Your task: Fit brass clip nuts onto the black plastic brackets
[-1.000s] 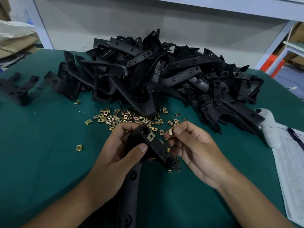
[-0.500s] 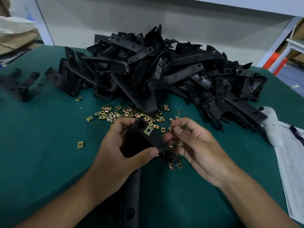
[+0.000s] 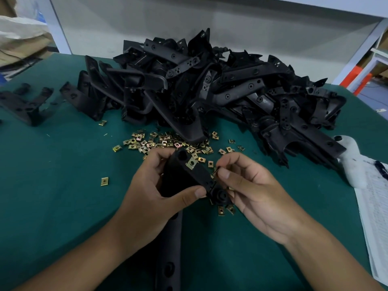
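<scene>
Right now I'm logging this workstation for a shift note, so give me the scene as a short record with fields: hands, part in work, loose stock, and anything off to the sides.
left hand: grips the bracket
right hand: pinches a clip nut at the bracket's edge
fitted: one brass nut already on the bracket
loose nuts: scattered on the green table
bracket pile: behind the nuts
far left: separate bracket
far right: printed sheet under a white object
</scene>
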The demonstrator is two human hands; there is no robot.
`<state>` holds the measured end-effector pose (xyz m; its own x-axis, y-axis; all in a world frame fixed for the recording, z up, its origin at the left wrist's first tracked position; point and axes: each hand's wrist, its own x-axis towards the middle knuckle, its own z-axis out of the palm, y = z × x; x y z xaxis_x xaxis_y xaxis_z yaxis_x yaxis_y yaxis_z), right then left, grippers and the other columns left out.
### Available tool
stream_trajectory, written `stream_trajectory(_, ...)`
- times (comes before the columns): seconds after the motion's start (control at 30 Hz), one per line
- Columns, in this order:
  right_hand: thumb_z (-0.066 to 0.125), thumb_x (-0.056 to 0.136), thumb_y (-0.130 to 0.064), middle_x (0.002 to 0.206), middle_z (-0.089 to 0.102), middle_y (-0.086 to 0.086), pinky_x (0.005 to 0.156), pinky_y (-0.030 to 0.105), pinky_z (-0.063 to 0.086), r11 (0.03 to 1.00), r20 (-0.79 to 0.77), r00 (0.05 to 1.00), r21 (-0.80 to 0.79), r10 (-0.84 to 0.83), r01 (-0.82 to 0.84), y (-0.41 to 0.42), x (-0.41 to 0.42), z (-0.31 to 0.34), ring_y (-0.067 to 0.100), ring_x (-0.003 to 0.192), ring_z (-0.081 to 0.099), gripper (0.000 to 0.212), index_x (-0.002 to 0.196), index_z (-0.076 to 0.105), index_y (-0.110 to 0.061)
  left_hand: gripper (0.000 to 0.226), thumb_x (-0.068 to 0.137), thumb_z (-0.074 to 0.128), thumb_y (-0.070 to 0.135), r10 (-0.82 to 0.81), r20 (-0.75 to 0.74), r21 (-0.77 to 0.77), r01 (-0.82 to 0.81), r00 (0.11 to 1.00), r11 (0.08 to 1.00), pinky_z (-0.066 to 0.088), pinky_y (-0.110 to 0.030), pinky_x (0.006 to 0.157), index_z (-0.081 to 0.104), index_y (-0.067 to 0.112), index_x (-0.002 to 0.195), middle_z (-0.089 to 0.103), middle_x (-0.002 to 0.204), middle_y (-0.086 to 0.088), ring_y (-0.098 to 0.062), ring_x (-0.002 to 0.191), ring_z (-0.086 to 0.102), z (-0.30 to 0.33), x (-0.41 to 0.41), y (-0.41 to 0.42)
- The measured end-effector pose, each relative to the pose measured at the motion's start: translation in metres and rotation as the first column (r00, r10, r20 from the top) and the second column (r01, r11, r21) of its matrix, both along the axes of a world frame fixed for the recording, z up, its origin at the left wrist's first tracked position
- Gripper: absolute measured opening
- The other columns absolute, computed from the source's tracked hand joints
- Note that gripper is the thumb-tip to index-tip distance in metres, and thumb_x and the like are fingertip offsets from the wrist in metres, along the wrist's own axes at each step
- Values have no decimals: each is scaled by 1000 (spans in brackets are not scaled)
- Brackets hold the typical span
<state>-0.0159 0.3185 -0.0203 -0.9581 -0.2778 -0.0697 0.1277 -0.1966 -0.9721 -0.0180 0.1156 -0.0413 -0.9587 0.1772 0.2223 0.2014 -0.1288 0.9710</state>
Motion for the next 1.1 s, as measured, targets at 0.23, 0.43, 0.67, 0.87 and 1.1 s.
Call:
stream_trajectory(0.23,89,70,-34,79,64,-9,70,30,38,1000,24,1000,-9,-3,3,0,2,2,7,72,57,24,88,75,-27,45,69,88,32,5,-17,-4,-5,1000,1000,55,-19,78,61,28,105,74,101,-1,-11,91,71,1,0,1)
stream_trajectory(0.43,81,67,-31,82,67,-3,76,34,39,1000,63,998,6,-17,16,-3,3,4,13,77,59,18,83,76,-24,45,68,88,32,-2,-12,2,2,1000,1000,55,-20,78,61,28,104,74,101,-1,-12,92,71,1,0,1)
stream_trajectory(0.67,81,66,-39,75,69,-6,69,31,40,993,-14,995,69,-94,95,-4,4,6,11,71,55,17,78,79,-27,44,67,87,35,5,-16,-7,-5,1000,1000,55,-19,75,60,27,101,74,98,1,-10,87,70,1,1,1)
stream_trajectory(0.87,87,70,-37,80,75,-3,67,19,50,985,-105,990,133,-92,106,-2,5,6,7,73,66,19,84,81,-25,34,69,86,36,-75,-15,-83,74,997,994,52,-14,71,62,37,93,71,87,13,-2,81,68,2,-1,-2)
stream_trajectory(1.1,79,73,-30,84,77,-3,66,12,50,978,-160,987,203,-17,49,7,4,14,1,73,67,13,83,81,-22,31,72,85,35,-125,-44,-131,118,991,984,50,-11,69,62,34,92,70,84,14,1,77,65,5,-1,-5)
